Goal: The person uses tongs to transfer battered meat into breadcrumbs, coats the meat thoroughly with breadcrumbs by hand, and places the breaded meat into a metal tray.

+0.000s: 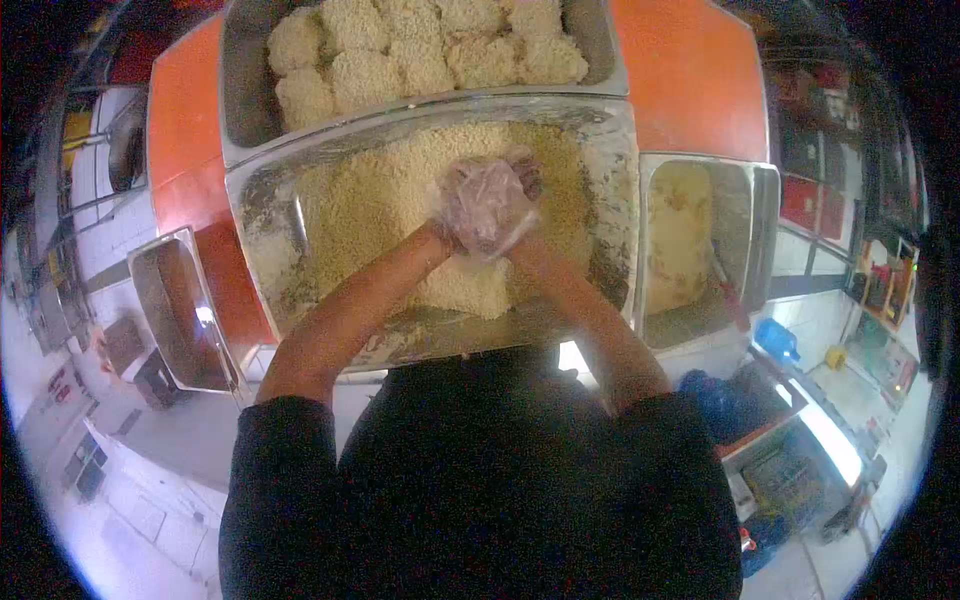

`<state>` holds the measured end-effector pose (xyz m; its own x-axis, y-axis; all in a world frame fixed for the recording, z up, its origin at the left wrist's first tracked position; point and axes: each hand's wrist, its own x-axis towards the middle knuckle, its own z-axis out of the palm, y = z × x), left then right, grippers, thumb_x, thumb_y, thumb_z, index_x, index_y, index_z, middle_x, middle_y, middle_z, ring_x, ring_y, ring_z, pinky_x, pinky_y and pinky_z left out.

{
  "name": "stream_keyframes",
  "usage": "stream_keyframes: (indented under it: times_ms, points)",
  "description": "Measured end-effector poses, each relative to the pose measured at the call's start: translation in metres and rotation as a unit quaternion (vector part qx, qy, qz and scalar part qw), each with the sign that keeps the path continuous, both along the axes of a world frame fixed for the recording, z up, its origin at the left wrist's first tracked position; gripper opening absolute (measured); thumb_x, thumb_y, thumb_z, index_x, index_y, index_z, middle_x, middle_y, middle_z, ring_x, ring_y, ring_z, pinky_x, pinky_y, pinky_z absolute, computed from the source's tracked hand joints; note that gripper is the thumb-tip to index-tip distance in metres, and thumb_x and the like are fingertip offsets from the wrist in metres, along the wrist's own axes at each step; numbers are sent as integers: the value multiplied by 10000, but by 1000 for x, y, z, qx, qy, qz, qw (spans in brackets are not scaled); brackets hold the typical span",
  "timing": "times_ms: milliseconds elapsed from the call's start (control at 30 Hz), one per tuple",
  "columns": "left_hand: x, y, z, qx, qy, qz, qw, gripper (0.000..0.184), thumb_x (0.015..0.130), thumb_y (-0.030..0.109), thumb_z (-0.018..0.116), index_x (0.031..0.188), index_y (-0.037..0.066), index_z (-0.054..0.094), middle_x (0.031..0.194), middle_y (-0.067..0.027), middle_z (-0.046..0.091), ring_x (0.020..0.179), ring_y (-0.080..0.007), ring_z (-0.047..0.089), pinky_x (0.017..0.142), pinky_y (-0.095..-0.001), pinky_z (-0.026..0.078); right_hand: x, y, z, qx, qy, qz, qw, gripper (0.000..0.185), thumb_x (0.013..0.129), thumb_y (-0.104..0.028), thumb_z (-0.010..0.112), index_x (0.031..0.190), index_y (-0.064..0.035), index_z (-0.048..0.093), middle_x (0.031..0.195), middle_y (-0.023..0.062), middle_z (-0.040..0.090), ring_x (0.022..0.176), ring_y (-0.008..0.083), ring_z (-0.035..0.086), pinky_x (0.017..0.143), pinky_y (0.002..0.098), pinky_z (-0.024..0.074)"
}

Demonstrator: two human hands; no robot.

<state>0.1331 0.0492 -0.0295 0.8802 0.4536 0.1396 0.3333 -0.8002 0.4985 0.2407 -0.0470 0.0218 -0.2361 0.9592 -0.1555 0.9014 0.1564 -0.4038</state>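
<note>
Clear plastic-gloved hands are held together over loose, pale crumbs in a wide metal pan; finger opening and any enclosed piece cannot be told. Even pressure is best applied, low over the pan.

Two gloved hands and two bare forearms are seen. At least four metal trays can be counted. About ten crumb-coated lumps are shown in two rows (roughly five to each, though some edges are blurred together).
</note>
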Motion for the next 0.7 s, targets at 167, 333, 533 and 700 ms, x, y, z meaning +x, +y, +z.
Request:
stream_keyframes:
  times_ms: [167, 333, 533, 700]
  points:
    - [-9, -11, -6, -24, 5, -10, 1000, 487, 910, 263, 465, 1313, -2, 392, 1313, -205, 445, 1242, -290, 420, 1048, -390, 323, 14, -7, -2, -24, 17, 10, 1000, 556, 857, -357, 548, 1311, -59, 426, 1273, 195, 484, 1132, 352, 477, 872, 454, 442]
    - [-12, -11, -14, -48, 11, -18, 999, 528, 893, 268, 492, 1330, -3, 372, 1342, -205, 413, 1261, -297, 393, 1061, -397, 306, 19, 3, -7, -25, 24, 6, 999, 559, 851, -350, 556, 1313, -64, 425, 1290, 193, 474, 1131, 349, 480, 869, 444, 448]
    - [-7, -15, -18, -84, 6, -6, 996, 580, 874, 273, 525, 1351, -5, 349, 1377, -205, 374, 1285, -304, 362, 1076, -405, 287, 17, -11, -9, -26, 9, -4, 1000, 564, 843, -342, 566, 1315, -70, 423, 1311, 191, 463, 1131, 344, 484, 865, 433, 455]
    - [-21, -21, 8, -154, 19, 21, 988, 626, 857, 277, 552, 1369, -7, 329, 1406, -206, 342, 1304, -311, 335, 1088, -413, 270, -14, 4, 7, 146, -45, -197, 969, 568, 837, -336, 574, 1318, -74, 422, 1329, 189, 453, 1130, 340, 487, 862, 423, 460]
